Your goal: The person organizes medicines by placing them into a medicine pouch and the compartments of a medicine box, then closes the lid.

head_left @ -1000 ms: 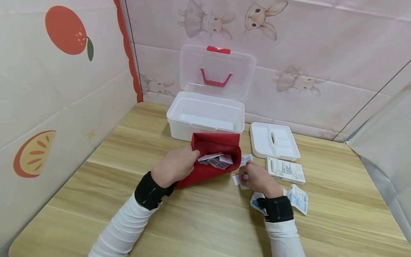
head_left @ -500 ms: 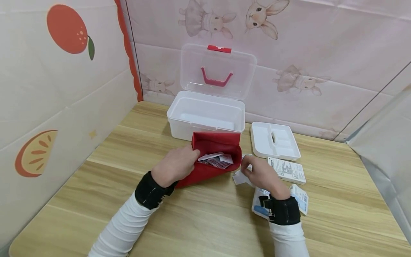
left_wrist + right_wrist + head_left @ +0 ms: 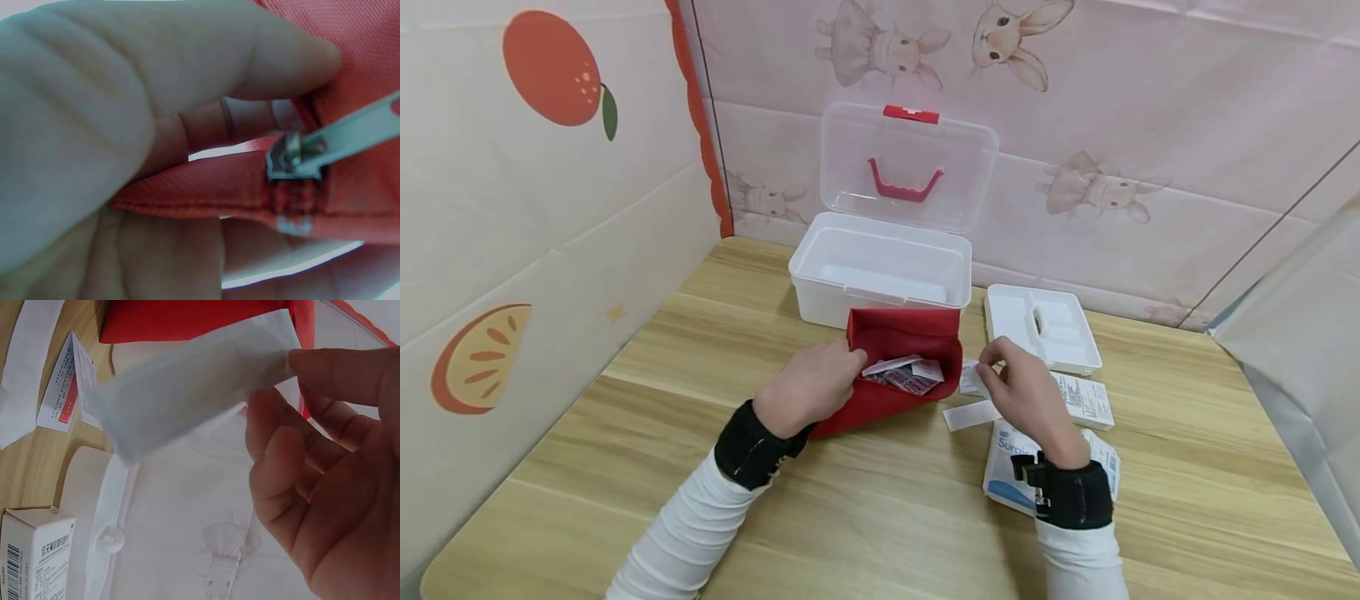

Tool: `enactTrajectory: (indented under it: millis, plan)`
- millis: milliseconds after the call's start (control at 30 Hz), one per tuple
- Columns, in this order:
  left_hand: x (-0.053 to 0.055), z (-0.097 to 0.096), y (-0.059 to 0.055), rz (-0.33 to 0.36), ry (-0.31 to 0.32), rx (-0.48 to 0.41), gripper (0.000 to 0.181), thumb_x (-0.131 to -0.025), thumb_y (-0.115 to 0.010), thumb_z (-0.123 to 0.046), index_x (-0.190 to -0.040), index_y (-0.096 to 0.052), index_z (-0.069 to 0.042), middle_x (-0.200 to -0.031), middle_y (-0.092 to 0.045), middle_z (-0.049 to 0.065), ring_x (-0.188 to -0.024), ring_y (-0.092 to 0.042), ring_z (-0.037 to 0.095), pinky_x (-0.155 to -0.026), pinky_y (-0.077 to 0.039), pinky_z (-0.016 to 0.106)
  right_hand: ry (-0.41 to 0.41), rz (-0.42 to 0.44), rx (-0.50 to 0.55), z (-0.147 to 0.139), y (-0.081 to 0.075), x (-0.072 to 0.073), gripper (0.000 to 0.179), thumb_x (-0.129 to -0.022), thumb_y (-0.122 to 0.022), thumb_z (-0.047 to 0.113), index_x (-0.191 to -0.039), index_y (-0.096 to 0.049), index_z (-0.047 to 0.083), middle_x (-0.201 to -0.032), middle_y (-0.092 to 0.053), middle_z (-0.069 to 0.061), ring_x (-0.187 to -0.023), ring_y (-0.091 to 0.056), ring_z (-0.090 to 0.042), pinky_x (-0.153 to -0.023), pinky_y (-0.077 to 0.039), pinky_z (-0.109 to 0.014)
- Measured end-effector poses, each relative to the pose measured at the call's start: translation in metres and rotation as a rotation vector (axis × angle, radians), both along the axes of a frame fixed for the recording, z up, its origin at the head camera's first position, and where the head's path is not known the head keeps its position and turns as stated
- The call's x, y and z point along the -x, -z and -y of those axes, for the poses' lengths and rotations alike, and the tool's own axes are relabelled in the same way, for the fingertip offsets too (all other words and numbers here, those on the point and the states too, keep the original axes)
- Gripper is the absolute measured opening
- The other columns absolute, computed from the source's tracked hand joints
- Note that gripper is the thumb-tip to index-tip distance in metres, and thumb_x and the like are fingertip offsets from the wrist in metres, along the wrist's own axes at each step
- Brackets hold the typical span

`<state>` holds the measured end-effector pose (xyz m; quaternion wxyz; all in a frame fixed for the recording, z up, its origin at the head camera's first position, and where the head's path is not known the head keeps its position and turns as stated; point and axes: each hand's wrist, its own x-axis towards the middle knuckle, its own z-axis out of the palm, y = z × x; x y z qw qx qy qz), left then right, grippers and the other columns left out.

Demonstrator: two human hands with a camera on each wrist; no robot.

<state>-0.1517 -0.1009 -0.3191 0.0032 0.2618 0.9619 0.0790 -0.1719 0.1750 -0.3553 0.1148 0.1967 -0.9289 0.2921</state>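
My left hand (image 3: pixel 812 387) grips the left edge of a red zip pouch (image 3: pixel 872 410) in the head view; the left wrist view shows the thumb and fingers round its fabric beside a metal zipper pull (image 3: pixel 356 140). The pouch mouth faces up, with several small packets (image 3: pixel 906 377) inside. Right of it, my right hand (image 3: pixel 1033 400) is raised over the table. In the right wrist view it pinches one end of a pale wrapped adhesive bandage (image 3: pixel 200 381). Under and beside this hand lie a white strip packet (image 3: pixel 970 415) and a small printed packet (image 3: pixel 970 379).
A clear first-aid box (image 3: pixel 820 292) stands behind the pouch, its lid (image 3: pixel 850 158) upright. A white divided tray (image 3: pixel 1011 325) lies to its right. A white printed carton (image 3: pixel 1090 400) and a blue-and-white packet (image 3: pixel 1007 475) lie near the right arm.
My right hand has lifted from the table and shifted slightly right with the wrapped adhesive bandage, uncovering the white strip packet. My left hand and the pouch have stayed in place.
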Motion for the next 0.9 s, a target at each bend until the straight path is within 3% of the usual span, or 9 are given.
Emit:
enactTrajectory:
  millis: [300, 500, 667, 800, 900]
  plan:
    - [0.000, 0.000, 0.000, 0.005, -0.002, -0.002, 0.009, -0.085, -0.058, -0.005, -0.093, -0.057, -0.004, -0.087, -0.056, 0.012, -0.073, -0.052, 0.021, -0.061, -0.054, 0.036, 0.001, -0.171, 0.173, 0.004, -0.013, -0.005, 0.008, -0.085, -0.062, 0.008, -0.091, -0.056, 0.009, -0.082, -0.063, -0.006, -0.065, -0.053, -0.012, -0.046, -0.045, -0.032]
    - [0.001, 0.000, 0.000, 0.005, -0.001, -0.002, 0.009, -0.084, -0.059, -0.006, -0.093, -0.057, -0.004, -0.088, -0.057, 0.012, -0.074, -0.052, 0.021, -0.062, -0.054, 0.036, -0.006, -0.301, 0.340, 0.010, -0.021, -0.010, 0.008, -0.084, -0.062, 0.005, -0.091, -0.058, 0.005, -0.080, -0.063, -0.007, -0.072, -0.059, -0.011, -0.048, -0.050, -0.021]
    - [0.001, 0.000, 0.001, 0.006, 0.000, 0.006, 0.009, -0.084, -0.059, -0.006, -0.093, -0.057, -0.005, -0.087, -0.057, 0.011, -0.074, -0.051, 0.021, -0.063, -0.054, 0.036, -0.061, -0.281, 0.478, 0.021, -0.032, -0.019, 0.010, -0.082, -0.061, -0.005, -0.091, -0.057, -0.004, -0.080, -0.063, -0.017, -0.071, -0.063, -0.019, -0.056, -0.051, -0.013]
    - [0.001, 0.000, 0.002, 0.006, 0.000, 0.009, 0.008, -0.085, -0.058, -0.006, -0.093, -0.057, -0.005, -0.087, -0.057, 0.012, -0.073, -0.051, 0.021, -0.062, -0.054, 0.036, -0.093, -0.224, 0.478, 0.034, -0.040, -0.029, 0.013, -0.080, -0.061, -0.009, -0.091, -0.056, -0.007, -0.083, -0.064, -0.022, -0.072, -0.063, -0.023, -0.062, -0.051, -0.012]
    - [0.001, 0.000, 0.001, 0.005, 0.001, 0.011, 0.008, -0.085, -0.057, -0.006, -0.093, -0.057, -0.005, -0.087, -0.057, 0.012, -0.073, -0.051, 0.021, -0.062, -0.054, 0.036, -0.103, -0.181, 0.463, 0.042, -0.038, -0.030, 0.013, -0.081, -0.062, -0.008, -0.092, -0.058, -0.006, -0.086, -0.066, -0.022, -0.073, -0.064, -0.023, -0.062, -0.050, -0.012]
